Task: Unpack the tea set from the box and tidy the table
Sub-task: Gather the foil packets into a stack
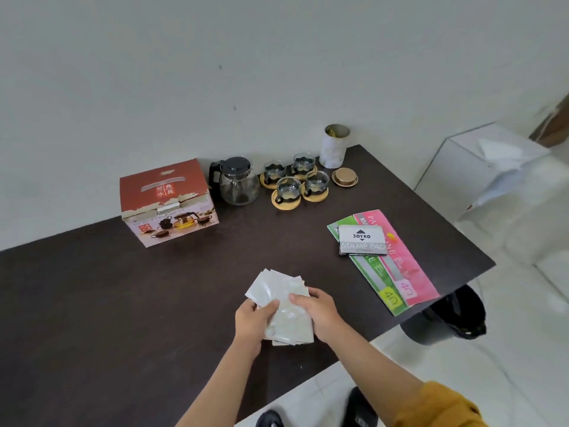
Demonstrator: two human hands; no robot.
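Note:
The red tea set box [168, 201] stands closed at the back left of the dark table [123, 303]. Right of it stands a glass teapot [238, 183] with a black lid, then several glass cups [294, 180] on round wooden coasters. Near the front edge, both hands hold a stack of clear plastic bags [283, 300]. My left hand [254, 318] grips the stack's left side and my right hand [317, 312] grips its right side.
A white tin [334, 146] and its gold lid [345, 177] stand at the back right corner. A stamp pad box [362, 241] lies on green and pink paper packs [397, 272] at the right edge. A black bin [446, 315] sits on the floor beyond.

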